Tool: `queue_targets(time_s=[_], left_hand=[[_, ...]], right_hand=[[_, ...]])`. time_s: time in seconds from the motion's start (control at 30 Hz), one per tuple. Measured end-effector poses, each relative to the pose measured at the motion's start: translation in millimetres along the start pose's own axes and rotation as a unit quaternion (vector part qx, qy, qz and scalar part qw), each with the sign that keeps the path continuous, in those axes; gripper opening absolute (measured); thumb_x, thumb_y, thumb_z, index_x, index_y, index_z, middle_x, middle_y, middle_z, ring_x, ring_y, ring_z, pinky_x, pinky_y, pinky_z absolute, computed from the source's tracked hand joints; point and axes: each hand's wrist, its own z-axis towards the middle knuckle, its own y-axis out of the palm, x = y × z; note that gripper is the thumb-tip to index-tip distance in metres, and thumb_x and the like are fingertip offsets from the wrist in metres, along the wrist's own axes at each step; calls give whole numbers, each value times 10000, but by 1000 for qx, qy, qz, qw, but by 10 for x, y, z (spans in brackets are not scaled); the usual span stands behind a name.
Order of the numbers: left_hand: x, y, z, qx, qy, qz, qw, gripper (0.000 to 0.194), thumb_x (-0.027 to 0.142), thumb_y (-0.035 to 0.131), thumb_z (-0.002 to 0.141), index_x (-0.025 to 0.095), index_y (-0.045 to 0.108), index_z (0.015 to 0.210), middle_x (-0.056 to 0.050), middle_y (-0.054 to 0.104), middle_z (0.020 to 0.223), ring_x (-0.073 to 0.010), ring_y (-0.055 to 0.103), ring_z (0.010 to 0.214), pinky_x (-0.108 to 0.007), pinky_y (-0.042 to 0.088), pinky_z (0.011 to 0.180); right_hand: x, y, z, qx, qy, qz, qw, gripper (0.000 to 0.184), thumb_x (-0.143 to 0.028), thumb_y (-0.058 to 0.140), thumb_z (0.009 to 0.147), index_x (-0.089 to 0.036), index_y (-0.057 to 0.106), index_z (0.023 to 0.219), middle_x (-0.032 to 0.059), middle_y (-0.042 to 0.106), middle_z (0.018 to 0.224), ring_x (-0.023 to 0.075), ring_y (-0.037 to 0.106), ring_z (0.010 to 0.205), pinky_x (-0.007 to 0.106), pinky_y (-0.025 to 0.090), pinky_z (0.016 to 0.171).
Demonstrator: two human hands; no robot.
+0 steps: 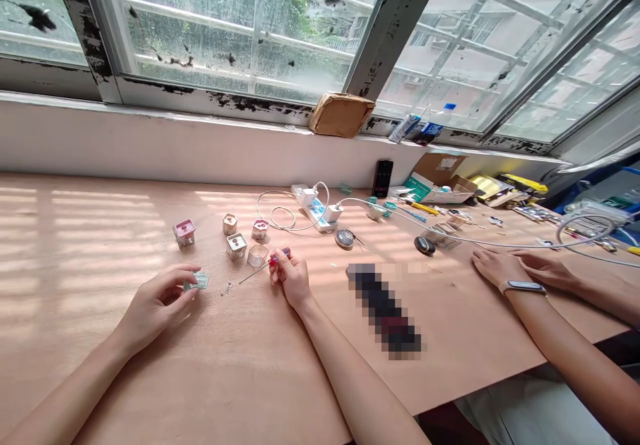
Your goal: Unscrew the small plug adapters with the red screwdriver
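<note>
My left hand (163,293) pinches a small, flat, pale green piece (199,281) just above the table, or touching it; I cannot tell which. My right hand (292,275) is closed around the red and blue handle of a screwdriver (256,274). Its thin shaft points left and down toward several tiny metal bits (227,289), perhaps screws, lying between my hands. Beyond them stand several small clear-sided boxes: one with a pink top (185,231), one with a white top (237,245), and a plain clear one (258,255) close to my right hand.
A power strip (320,215) with white chargers and a looped cable lies behind. To its right are a round tin (345,238), a black mouse-like object (424,245), an upright phone (383,178) and an open carton (440,188). Another person's hands (500,268) rest at the right.
</note>
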Motion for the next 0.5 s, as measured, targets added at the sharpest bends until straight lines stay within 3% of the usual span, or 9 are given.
queue_targets(time_s=[0.27, 0.5], left_hand=[[37, -1, -13, -24, 3, 30, 999, 232, 421, 610, 933, 207, 685, 983, -95, 629, 1270, -134, 635, 742, -246, 542, 636], [64, 7, -18, -28, 17, 29, 999, 188, 375, 607, 938, 214, 687, 991, -84, 633, 1253, -133, 641, 765, -246, 537, 653]], right_hand=[[-22, 89, -72, -33, -4, -79, 996, 484, -638, 708, 806, -170, 587, 774, -9, 575, 641, 94, 488, 443, 221, 381, 421], [-44, 90, -58, -50, 3, -98, 994, 503, -664, 714, 786, -175, 595, 785, -6, 586, 634, 105, 492, 438, 232, 398, 419]])
